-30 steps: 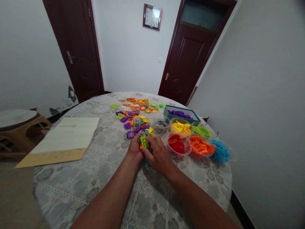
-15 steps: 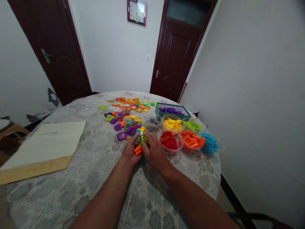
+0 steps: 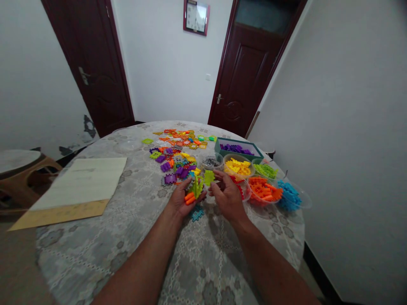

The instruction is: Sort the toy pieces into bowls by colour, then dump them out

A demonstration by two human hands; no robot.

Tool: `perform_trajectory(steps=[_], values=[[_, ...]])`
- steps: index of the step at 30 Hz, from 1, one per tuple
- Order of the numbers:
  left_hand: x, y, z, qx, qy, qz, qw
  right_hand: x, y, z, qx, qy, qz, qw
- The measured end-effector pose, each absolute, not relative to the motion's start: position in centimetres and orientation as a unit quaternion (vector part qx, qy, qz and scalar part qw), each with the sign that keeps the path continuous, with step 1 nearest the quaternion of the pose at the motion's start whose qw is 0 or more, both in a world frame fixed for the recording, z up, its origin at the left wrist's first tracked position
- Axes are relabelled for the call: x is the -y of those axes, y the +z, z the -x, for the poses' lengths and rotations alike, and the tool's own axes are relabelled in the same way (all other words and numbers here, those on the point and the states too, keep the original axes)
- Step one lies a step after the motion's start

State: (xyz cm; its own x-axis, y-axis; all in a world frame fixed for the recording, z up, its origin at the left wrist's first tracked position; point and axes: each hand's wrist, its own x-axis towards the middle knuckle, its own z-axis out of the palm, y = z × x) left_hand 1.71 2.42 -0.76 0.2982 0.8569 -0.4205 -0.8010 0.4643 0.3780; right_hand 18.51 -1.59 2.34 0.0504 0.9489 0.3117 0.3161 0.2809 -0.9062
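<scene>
Left hand [image 3: 180, 201] holds green pieces [image 3: 197, 186] and orange rods [image 3: 190, 198], right hand [image 3: 228, 195] a green tile [image 3: 209, 177], print [image 3: 84, 170] on paper [image 3: 79, 186] seemingly illegible

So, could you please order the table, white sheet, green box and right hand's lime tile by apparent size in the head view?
1. Table
2. White sheet
3. Green box
4. Lime tile, in the right hand

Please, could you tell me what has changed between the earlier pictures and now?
The right hand has moved away from the left hand, to the right, and now holds a separate light-green piece; earlier both hands were together. The blue piece below them shows more clearly. The left hand still holds green pieces and orange pieces. The bowls and paper stayed in place.
</scene>
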Motion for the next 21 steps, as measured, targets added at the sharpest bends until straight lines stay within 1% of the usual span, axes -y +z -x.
perform_trajectory(steps=[3, 6, 13, 17, 21], values=[[-2.4, -0.4, -1.8, -0.332, 0.517, -0.056, 0.787, 0.7, 3.9, -21.8, 0.649, 0.298, 0.534, 0.452], [-2.3, -0.2, -2.0, -0.355, 0.512, -0.073, 0.779, -1.4, 5.6, -26.5, 0.658, 0.237, 0.578, 0.421], [-2.1, 0.4, -2.1, -0.364, 0.504, -0.084, 0.779, -7.7, 7.9, -36.5, 0.539, 0.126, 0.717, 0.423], [-2.1, 0.4, -2.1, -0.363, 0.511, -0.094, 0.774, -9.2, 7.7, -39.0, 0.501, 0.107, 0.746, 0.427], [-2.2, 0.4, -2.1, -0.359, 0.511, -0.102, 0.775, -8.7, 6.6, -39.7, 0.495, 0.071, 0.754, 0.426]])
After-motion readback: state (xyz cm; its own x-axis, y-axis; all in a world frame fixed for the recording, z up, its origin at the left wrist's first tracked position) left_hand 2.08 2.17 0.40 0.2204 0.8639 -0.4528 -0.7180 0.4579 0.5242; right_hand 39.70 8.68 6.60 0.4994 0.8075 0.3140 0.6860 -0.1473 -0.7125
